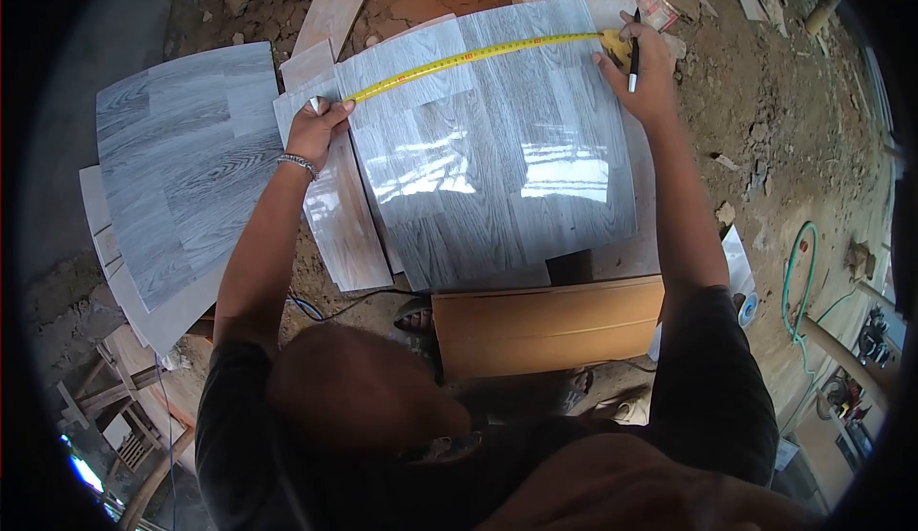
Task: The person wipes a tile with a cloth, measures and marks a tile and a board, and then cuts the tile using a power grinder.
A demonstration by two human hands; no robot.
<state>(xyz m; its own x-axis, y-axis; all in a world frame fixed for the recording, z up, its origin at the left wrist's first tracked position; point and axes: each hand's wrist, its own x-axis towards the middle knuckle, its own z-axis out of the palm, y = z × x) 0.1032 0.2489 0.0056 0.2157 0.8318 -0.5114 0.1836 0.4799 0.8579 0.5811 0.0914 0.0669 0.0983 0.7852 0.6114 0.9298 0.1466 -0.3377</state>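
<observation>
A yellow tape measure [469, 55] is stretched across the far part of a glossy grey wood-patterned tile [478, 158]. My left hand [320, 134] pinches the tape's left end near the tile's left edge; a small white tip pokes out between its fingers. At the right edge, my right hand [650, 77] grips the yellow tape case, partly covered by the fingers. A black-and-white pen [634, 53] is also held in that hand. Under my left hand lies a narrow tile strip [339, 215], beside the larger tile.
Another grey wood-patterned tile [191, 158] lies at left on paler pieces. A brown cardboard box [550, 330] stands along the near side. Bare soil with rubble [765, 148] extends to the right, where a green hose [798, 273] lies. A dark cable [368, 297] runs near a foot.
</observation>
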